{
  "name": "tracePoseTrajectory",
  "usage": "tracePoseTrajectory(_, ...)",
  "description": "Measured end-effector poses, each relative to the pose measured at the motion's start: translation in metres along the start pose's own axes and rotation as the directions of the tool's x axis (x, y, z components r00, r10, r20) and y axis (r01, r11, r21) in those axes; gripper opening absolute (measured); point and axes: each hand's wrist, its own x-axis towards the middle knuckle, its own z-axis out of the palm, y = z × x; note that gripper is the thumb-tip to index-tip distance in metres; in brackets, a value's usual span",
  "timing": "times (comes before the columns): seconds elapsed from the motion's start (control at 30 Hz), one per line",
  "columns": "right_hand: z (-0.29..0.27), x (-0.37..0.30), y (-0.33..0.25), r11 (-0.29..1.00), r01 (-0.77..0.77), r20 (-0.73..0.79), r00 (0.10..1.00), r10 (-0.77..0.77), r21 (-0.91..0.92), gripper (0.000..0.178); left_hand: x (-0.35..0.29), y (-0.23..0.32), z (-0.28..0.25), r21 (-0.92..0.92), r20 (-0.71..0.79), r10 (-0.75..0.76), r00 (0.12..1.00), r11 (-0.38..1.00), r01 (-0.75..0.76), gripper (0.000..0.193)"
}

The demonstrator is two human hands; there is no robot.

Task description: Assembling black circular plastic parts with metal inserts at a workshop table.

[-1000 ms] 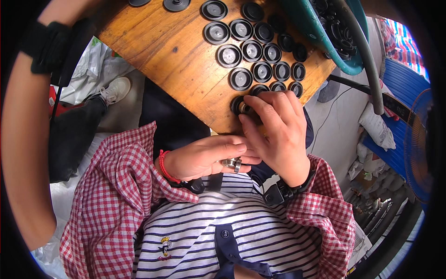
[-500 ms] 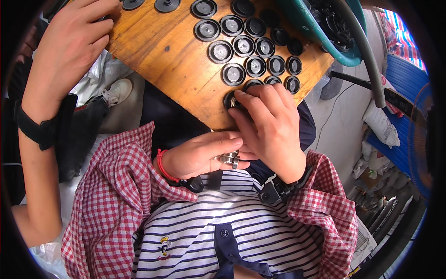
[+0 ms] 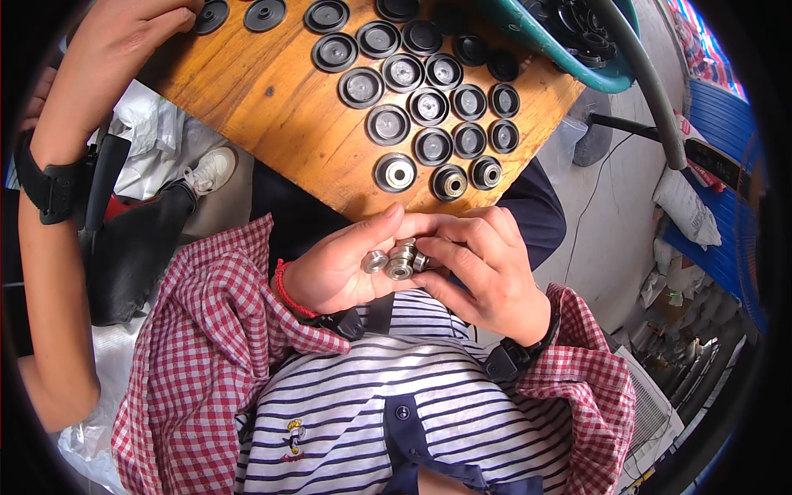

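Note:
Several small shiny metal bearings [image 3: 400, 262] lie in the cupped palm of my left hand [image 3: 326, 266], just off the table's near edge. My right hand [image 3: 491, 276] reaches over that palm, thumb and fingers closed on a bearing among them, partly hidden by the fingertips. Round black plastic caps [image 3: 388, 124] are spread in loose rows on the wooden table [image 3: 247, 91]. In the nearest row, a cap [image 3: 396, 172] holds a bearing in its middle, and two smaller caps to its right also have metal pieces at their centres.
At the upper left, another person's arm [image 3: 62, 107] reaches to a black cap [image 3: 211, 16]. A teal basin [image 3: 610, 78] of black parts, with a grey curved bar [image 3: 652, 91] across it, stands at the table's far right. A fan [image 3: 755, 223] is at the right rim.
My right hand has moved back from the nearest cap to my left palm, leaving a bearing in that cap. My left palm has turned up, showing the bearings.

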Motion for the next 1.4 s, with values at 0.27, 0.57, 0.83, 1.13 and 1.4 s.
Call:
tracePoseTrajectory(0.27, -0.010, 0.034, 0.021, 0.982, -0.142, -0.209, 0.971, 0.113, -0.128, 0.033, -0.002, 0.000, -0.004, 0.175, 0.038, -0.063, 0.997, 0.983, 0.056, 0.069)
tracePoseTrajectory(0.57, -0.004, 0.043, 0.025, 0.965, -0.166, -0.206, 0.971, 0.123, -0.204, 0.031, -0.004, 0.001, -0.002, 0.254, 0.099, -0.108, 0.989, 0.964, 0.080, 0.061)
tracePoseTrajectory(0.83, -0.005, 0.044, 0.022, 0.955, -0.185, -0.164, 0.975, 0.149, -0.230, 0.028, -0.005, 0.001, -0.001, 0.228, 0.069, -0.124, 0.990, 0.968, 0.106, 0.059)
tracePoseTrajectory(1.13, -0.002, 0.044, 0.020, 0.946, -0.179, -0.192, 0.973, 0.129, -0.269, 0.031, 0.001, -0.004, -0.010, 0.076, 0.071, -0.018, 0.997, 0.997, 0.013, 0.070)
tracePoseTrajectory(1.4, 0.008, 0.010, -0.005, 0.978, 0.156, 0.024, 0.988, -0.154, -0.136, 0.032, -0.002, 0.000, -0.001, 0.040, -0.051, 0.013, 0.999, 0.999, -0.011, 0.080)
